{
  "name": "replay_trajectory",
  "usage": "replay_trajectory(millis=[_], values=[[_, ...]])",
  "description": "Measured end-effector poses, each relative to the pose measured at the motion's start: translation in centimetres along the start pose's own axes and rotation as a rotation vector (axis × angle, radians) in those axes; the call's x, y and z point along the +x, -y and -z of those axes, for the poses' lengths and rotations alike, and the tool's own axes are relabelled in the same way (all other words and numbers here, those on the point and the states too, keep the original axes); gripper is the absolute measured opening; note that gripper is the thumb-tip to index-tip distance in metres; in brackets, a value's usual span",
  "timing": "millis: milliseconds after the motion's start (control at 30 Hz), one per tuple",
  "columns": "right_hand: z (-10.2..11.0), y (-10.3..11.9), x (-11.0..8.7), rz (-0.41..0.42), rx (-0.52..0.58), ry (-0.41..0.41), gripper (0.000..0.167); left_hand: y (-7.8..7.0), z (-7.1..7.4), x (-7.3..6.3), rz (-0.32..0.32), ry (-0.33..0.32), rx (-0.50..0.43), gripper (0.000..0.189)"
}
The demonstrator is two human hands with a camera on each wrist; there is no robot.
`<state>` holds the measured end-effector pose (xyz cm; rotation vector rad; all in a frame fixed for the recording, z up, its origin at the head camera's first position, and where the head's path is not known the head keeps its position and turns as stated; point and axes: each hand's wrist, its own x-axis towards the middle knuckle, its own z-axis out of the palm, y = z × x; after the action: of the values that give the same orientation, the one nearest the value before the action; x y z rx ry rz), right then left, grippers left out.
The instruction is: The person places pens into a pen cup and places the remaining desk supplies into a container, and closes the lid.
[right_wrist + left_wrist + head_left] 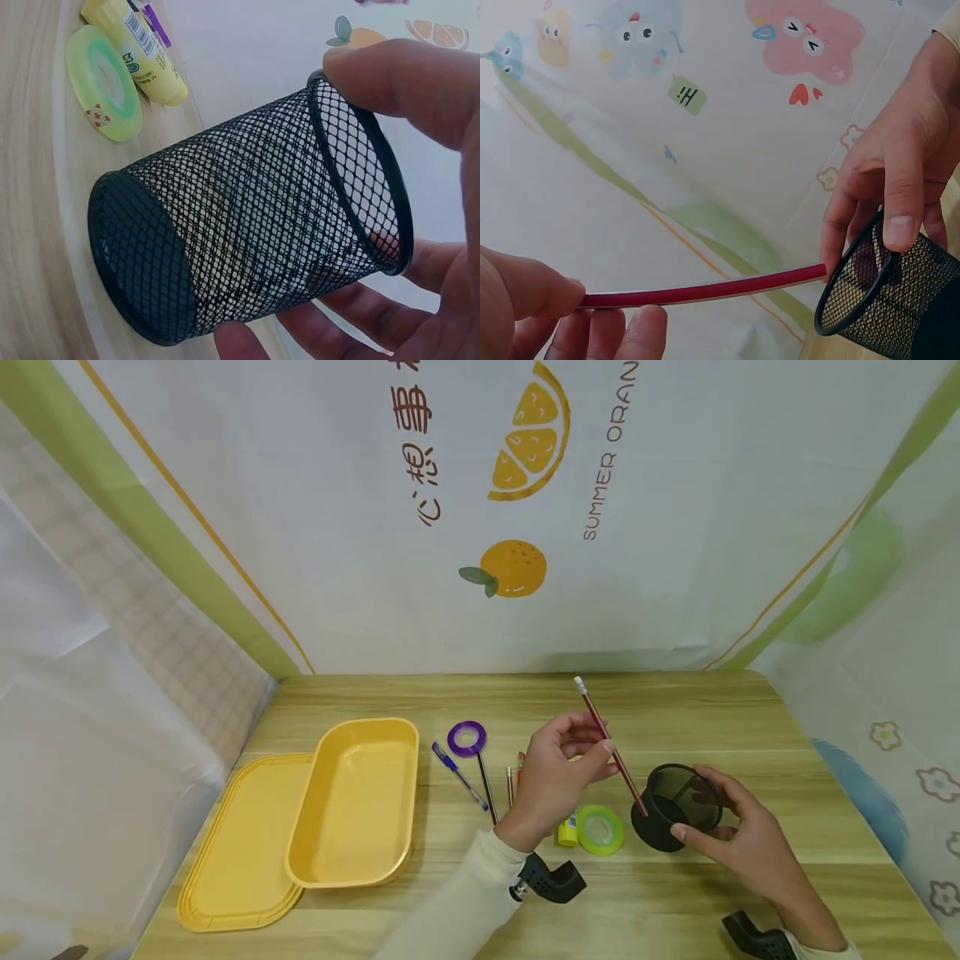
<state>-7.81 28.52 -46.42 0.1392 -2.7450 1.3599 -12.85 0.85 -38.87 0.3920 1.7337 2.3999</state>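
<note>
My left hand [555,772] pinches a dark red pencil [592,710] between thumb and fingers, its white eraser end up. In the head view the pencil's lower end overlaps the mouth of a black mesh pen holder [701,806]. From the left wrist view, that pencil [705,291] ends right by the rim of the pen holder [922,304]. Gripping the pen holder at its rim is my right hand [757,839], thumb on one side and fingers on the other. The right wrist view shows the mesh pen holder [240,217] tilted, with nothing visible inside.
A yellow box [411,777] and its yellow lid [225,852] lie on the left. Between box and hands are a blue pen [457,772], a purple tape roll [456,748] and a black stick [486,781]. A green tape roll [615,833] and yellow glue tube [567,833] sit near the pen holder.
</note>
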Motion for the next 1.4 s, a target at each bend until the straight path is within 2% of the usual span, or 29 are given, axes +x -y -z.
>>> replay_trajectory(millis=[233, 567, 967, 1400], values=[[0.0, 0.1, 0.1, -0.003, 0.016, 0.012, 0.086, 1.0, -1.9, 0.9, -0.039, 0.022, 0.021, 0.026], [0.0, 0.1, 0.0, -0.011, 0.036, 0.026, 0.087, 3.2, -4.2, 1.4, -0.055, 0.047, 0.147, 0.021], [-0.1, 0.1, 0.0, -0.011, 0.057, 0.019, 0.086, 5.5, -4.2, 2.0, -0.041, -0.015, 0.353, 0.015], [0.0, 0.1, -0.1, -0.004, 0.052, 0.019, 0.086, 7.0, -4.0, 2.1, -0.004, -0.041, 0.403, 0.015]])
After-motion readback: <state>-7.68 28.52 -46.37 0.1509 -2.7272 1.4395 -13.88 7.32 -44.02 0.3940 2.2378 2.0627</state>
